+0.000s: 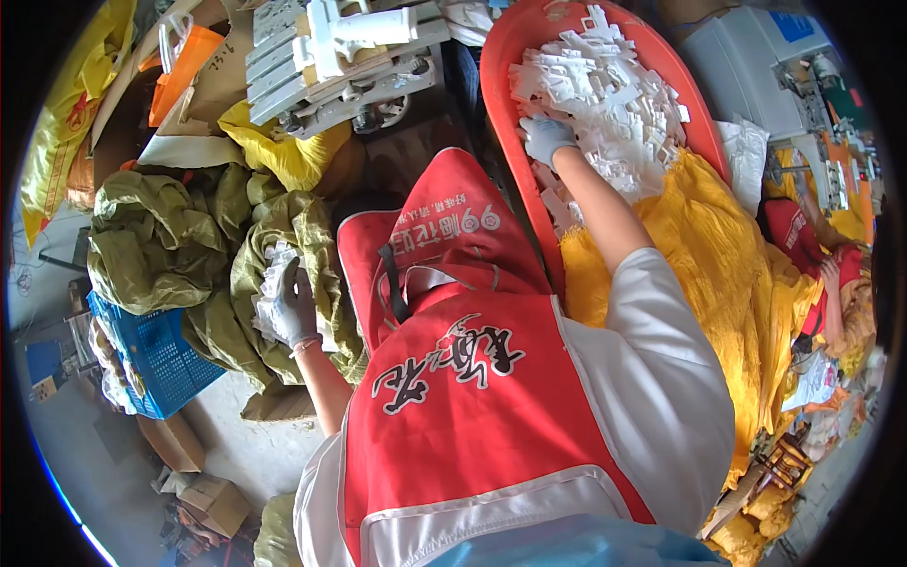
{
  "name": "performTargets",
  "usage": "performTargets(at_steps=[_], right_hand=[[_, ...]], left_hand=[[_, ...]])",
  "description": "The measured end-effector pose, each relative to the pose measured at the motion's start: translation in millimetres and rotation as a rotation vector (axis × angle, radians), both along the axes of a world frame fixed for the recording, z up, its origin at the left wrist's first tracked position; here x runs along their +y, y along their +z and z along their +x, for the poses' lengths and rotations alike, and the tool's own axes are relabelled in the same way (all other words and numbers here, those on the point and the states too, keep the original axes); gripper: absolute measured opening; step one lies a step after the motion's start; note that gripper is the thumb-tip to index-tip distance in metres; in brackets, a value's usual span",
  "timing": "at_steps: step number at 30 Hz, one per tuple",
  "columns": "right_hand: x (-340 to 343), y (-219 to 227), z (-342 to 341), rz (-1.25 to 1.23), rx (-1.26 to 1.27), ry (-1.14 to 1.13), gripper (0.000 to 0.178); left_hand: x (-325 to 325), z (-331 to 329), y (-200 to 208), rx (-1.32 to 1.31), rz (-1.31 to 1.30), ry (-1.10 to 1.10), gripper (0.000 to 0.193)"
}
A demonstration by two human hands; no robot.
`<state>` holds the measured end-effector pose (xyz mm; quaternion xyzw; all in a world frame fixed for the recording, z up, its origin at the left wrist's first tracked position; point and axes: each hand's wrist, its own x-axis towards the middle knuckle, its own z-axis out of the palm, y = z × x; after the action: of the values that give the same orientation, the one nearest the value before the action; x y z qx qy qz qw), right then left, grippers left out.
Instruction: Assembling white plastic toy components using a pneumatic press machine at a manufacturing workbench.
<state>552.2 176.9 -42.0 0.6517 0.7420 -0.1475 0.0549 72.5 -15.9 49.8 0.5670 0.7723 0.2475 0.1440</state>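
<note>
A pale work glove covers my left hand (295, 310), which is down in the mouth of an olive-green woven sack (331, 260). Its fingers curl over white plastic parts (271, 283) inside that sack. My right hand (548, 139), also gloved, reaches to the left side of a long red tub (499, 71). There the fingers bend at the edge of a big heap of white plastic parts (619, 90), some shaped like toy pistols; what they grip is hidden. An orange-yellow woven sack (680, 236) covers the tub's near part.
A grey machine (274, 71) with a white pistol-shaped piece (364, 30) on it stands ahead. Left are a blue plastic crate (170, 364), a crumpled olive sack (151, 236) and cardboard boxes (215, 504). Another person in red (794, 236) sits at the far right.
</note>
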Motion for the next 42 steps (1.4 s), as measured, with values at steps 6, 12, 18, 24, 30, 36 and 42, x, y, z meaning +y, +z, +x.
performTargets(at_steps=[6, 12, 18, 24, 30, 36, 42], right_hand=[[5.0, 5.7, 3.7, 0.038, 0.153, -0.072, 0.029], [-39.0, 31.1, 32.9, -0.138, 0.238, -0.322, 0.042], [-71.2, 15.5, 40.1, 0.061, 0.213, -0.179, 0.029], [-84.4, 25.3, 54.3, 0.027, 1.197, -0.622, 0.039], [-103.2, 89.9, 3.9, -0.002, 1.732, -0.382, 0.038], [-109.3, 88.0, 0.2, -0.091, 2.071, -0.537, 0.032], [-71.2, 126.1, -12.4, -0.151, 2.427, -0.453, 0.033]], left_hand=[[-0.6, 1.1, 3.9, 0.018, 0.008, -0.01, 0.026], [17.4, 5.1, 26.0, 0.025, 0.085, -0.026, 0.024], [81.0, 19.7, 62.1, -0.028, 0.376, -0.262, 0.026], [144.1, 59.0, 136.1, 0.117, 0.635, -0.443, 0.028], [204.7, 77.3, 157.6, 0.137, 0.584, -0.601, 0.038], [240.0, 84.4, 162.7, 0.008, 0.402, -0.734, 0.039], [236.9, 92.6, 164.6, -0.207, 0.264, -0.594, 0.038]])
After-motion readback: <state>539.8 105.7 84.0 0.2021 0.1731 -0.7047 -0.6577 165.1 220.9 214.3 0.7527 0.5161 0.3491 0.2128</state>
